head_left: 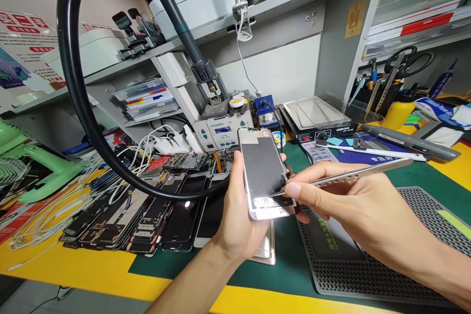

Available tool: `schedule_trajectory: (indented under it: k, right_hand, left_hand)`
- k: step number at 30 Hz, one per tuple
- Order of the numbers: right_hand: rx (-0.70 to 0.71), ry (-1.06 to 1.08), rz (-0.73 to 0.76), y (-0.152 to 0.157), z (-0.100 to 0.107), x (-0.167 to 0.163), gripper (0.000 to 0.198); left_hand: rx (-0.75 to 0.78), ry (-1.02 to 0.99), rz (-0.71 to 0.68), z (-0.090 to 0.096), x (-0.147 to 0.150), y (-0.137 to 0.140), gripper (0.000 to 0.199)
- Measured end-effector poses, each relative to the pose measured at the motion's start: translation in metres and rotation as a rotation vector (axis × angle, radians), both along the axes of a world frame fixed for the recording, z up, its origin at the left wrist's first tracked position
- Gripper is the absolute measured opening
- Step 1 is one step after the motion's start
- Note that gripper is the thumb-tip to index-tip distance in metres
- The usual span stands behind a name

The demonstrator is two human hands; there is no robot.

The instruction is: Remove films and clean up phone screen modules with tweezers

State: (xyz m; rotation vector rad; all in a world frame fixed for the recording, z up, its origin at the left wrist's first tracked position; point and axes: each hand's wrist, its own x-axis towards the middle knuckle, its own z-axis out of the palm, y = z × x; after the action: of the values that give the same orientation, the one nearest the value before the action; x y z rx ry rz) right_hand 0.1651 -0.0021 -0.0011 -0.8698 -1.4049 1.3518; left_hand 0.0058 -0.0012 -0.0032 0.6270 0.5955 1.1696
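My left hand [239, 221] is wrapped round a phone screen assembly [261, 167], its dark back turned up toward me and its top tilted away. A pale patch shows at its upper left and a silvery strip along the lower end. In my right hand [353, 211] is a pair of metal tweezers [368, 172], pinched between thumb and forefinger. The tips reach the lower part of the screen assembly; whether they grip anything there I cannot make out. Below my left hand, part of a silvery phone or frame [268, 248] lies on the green mat [206, 267].
Rows of phone screens [147, 211] lie left of my hands, beside tangled white cables [40, 221]. A black flexible hose [66, 59] arches over them. Behind stand a hot-air station [217, 132] and a flat heating plate [316, 113]. A perforated grey mat [327, 274] is under my right arm.
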Motion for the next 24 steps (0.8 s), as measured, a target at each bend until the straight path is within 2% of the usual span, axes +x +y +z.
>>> schedule_trajectory:
  k: [7,13,24]
  right_hand:
    - [-0.011,0.01,0.01,-0.0003,-0.0014,0.0004,0.02]
    - [-0.049,0.038,0.045,-0.0003,-0.0016,0.0008,0.019]
    - [-0.023,0.053,0.035,0.0031,-0.003,-0.001,0.02]
  left_hand:
    - [0.042,-0.02,-0.011,0.0011,0.001,-0.0006,0.057]
    - [-0.001,0.017,0.004,0.0006,0.0003,-0.0015,0.06]
    - [0.032,-0.003,-0.021,-0.0035,-0.0004,0.0015,0.061]
